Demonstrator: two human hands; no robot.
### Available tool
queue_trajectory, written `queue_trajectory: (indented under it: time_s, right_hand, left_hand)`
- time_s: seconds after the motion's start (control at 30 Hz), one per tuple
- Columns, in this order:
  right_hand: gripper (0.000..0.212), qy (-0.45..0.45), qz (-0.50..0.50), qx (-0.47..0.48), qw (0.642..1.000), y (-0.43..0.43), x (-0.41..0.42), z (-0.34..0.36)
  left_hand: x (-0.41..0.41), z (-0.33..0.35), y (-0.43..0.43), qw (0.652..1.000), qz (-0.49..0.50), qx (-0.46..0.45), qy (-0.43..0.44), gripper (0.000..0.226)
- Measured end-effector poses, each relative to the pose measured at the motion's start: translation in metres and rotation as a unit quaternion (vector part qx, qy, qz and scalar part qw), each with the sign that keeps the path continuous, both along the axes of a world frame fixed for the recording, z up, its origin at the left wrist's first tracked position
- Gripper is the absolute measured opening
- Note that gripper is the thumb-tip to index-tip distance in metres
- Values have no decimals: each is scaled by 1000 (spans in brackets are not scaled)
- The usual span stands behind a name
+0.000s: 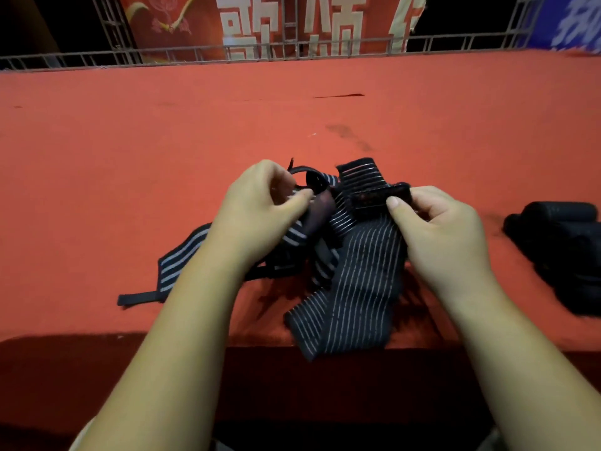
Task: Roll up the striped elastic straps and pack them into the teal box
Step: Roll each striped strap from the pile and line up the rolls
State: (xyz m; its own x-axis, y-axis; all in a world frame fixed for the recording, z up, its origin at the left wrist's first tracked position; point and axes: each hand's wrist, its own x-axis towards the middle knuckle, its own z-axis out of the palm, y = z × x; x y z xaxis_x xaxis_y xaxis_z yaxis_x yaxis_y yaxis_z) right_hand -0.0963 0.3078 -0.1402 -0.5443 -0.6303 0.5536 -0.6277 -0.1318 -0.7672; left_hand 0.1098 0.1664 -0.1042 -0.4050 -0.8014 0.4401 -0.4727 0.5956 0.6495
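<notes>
Left hand [257, 209] pinches the tangled striped straps [364, 271]; right hand [439, 232] pinches a black end tab [374, 198] — above the red carpet [162, 141]

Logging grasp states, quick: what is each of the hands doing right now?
Left hand: pinches the narrow striped strap, fingers curled.
Right hand: pinches the dark end tab of the wide striped strap.

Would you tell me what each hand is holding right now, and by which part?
The left hand pinches one striped strap near its black loop; the right hand pinches the black end tab of the wider striped strap.
</notes>
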Motion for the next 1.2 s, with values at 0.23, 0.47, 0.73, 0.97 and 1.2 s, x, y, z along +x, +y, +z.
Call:
queue_trajectory:
  time_s: [0.23,0.47,0.73,0.97,1.2]
  right_hand:
    - [16,-80,16,8,997,11,-6,3]
    - [17,-156,30,10,987,9,-14,0]
    - [19,-160,6,21,987,5,-21,-7]
    - [20,-158,-48,-1,986,11,-36,-6]
    - [22,-157,-32,-26,987,17,-29,1]
  left_hand:
    - [-4,-2,5,965,-159,63,-199,87]
    - [1,-24,-22,939,-160,-96,-288,99]
    - [-2,-25,-19,999,-20,29,-39,59]
    - [21,-29,-46,989,91,99,-65,20]
    - [16,-28,-42,985,112,56,-116,21]
